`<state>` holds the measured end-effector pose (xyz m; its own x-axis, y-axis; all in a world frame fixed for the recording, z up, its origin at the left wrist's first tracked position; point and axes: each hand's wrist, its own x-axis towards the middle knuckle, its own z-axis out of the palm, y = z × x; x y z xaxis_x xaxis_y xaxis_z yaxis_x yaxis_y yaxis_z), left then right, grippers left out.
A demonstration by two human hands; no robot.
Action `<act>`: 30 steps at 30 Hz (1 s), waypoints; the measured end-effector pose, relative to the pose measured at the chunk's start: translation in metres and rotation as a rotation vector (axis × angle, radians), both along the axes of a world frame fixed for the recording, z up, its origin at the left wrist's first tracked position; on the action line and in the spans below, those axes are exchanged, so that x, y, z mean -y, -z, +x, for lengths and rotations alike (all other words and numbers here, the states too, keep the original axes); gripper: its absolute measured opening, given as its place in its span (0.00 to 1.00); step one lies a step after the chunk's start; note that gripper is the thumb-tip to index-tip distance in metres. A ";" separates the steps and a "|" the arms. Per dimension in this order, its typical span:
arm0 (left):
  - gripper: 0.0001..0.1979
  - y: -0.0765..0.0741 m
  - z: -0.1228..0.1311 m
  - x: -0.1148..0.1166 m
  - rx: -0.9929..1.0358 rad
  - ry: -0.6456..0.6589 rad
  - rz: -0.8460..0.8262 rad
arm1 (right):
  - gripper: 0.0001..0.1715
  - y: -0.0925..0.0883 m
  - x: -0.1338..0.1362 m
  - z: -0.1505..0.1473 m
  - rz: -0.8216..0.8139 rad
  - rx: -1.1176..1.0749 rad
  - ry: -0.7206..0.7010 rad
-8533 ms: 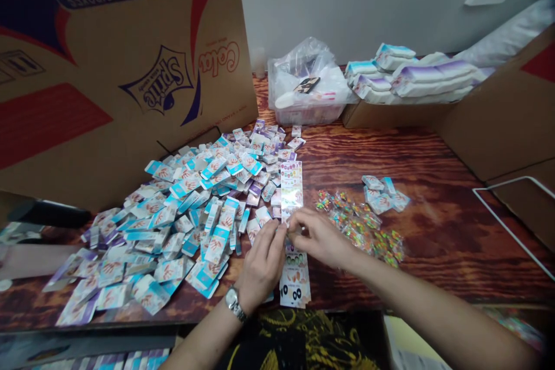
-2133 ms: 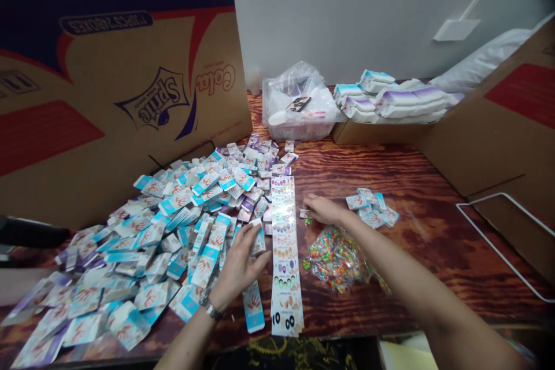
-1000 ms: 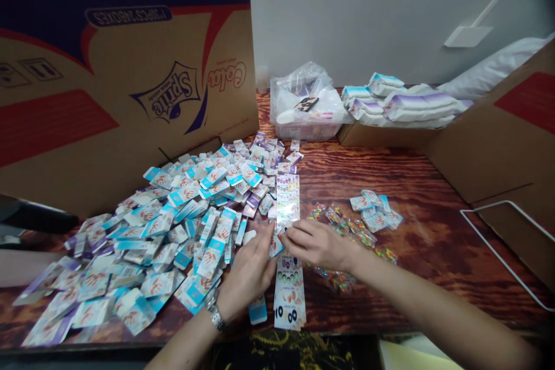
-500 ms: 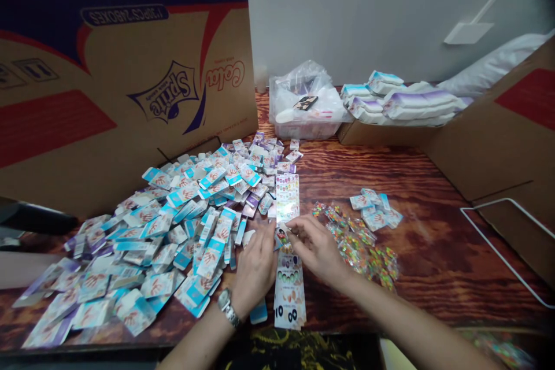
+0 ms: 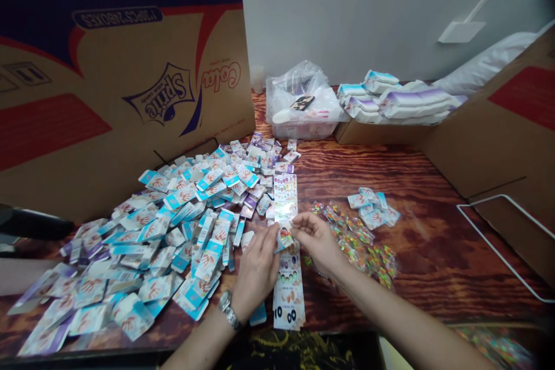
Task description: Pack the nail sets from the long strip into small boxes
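Both hands meet over long printed sticker strips (image 5: 287, 300) lying lengthwise on the table. My left hand (image 5: 259, 257), with a metal watch on its wrist, is closed on the left side of a small colourful packet (image 5: 284, 237). Thumb and fingers of my right hand (image 5: 315, 238) pinch the packet's upper right side. Whether its colours are print or sweets inside, I cannot tell. Left of my hands lies a big heap of small blue-and-white and purple boxes (image 5: 210, 257). Clear bags of coloured sweets (image 5: 356, 240) lie right of my right hand.
A large cardboard carton (image 5: 130, 40) stands behind the heap. At the back are a plastic tub (image 5: 303, 129) with clear bags and a shallow carton (image 5: 377, 134) of wrapped packs. Several small boxes (image 5: 373, 208) lie on the right, near a white wire frame (image 5: 489, 254).
The packet between my fingers has turned, so more of its colourful face shows. My right fingers have shifted slightly up and outward. The whole view has moved a little.
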<state>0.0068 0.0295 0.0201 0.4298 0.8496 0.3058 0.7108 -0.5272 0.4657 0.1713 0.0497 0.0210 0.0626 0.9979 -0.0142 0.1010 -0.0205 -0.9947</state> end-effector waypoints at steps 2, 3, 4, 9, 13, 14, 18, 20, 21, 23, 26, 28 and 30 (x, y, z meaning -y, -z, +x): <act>0.32 0.000 0.001 -0.001 0.006 0.005 0.017 | 0.04 0.000 0.006 -0.002 0.064 0.087 -0.025; 0.33 0.001 0.002 -0.001 0.004 0.008 0.035 | 0.03 -0.001 0.009 -0.003 0.121 0.161 -0.049; 0.33 0.002 0.003 -0.001 0.003 0.010 0.051 | 0.04 -0.003 0.012 -0.004 0.180 0.234 -0.071; 0.33 0.005 0.003 -0.003 0.036 0.032 0.084 | 0.11 -0.014 0.018 0.001 0.351 0.440 -0.220; 0.31 0.002 0.000 -0.004 0.099 0.029 0.047 | 0.14 -0.022 0.014 0.014 0.409 0.549 -0.335; 0.30 0.000 -0.001 -0.004 0.120 0.025 0.021 | 0.14 -0.024 0.012 0.017 0.422 0.559 -0.370; 0.27 -0.005 0.001 -0.002 0.190 0.049 -0.077 | 0.09 -0.027 0.009 0.019 0.409 0.511 -0.395; 0.26 -0.007 0.003 -0.001 0.205 0.072 -0.080 | 0.07 -0.026 0.009 0.015 0.374 0.460 -0.332; 0.26 -0.007 0.003 0.000 0.207 0.077 -0.073 | 0.07 -0.025 0.010 0.012 0.347 0.438 -0.290; 0.24 -0.006 0.004 0.001 0.196 0.074 -0.051 | 0.13 -0.021 0.013 0.006 0.271 0.362 -0.196; 0.23 -0.005 0.003 0.001 0.153 0.061 0.028 | 0.14 -0.014 0.019 -0.001 0.149 0.232 -0.101; 0.23 -0.005 0.003 0.001 0.126 0.046 0.088 | 0.10 -0.013 0.022 -0.004 0.137 0.195 -0.101; 0.23 -0.005 0.003 0.001 0.111 0.022 0.107 | 0.10 -0.014 0.023 -0.005 0.141 0.159 -0.124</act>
<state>0.0102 0.0281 0.0253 0.4064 0.8005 0.4405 0.6459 -0.5927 0.4811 0.1663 0.0264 0.0350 -0.0706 0.9896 0.1257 0.2498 0.1395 -0.9582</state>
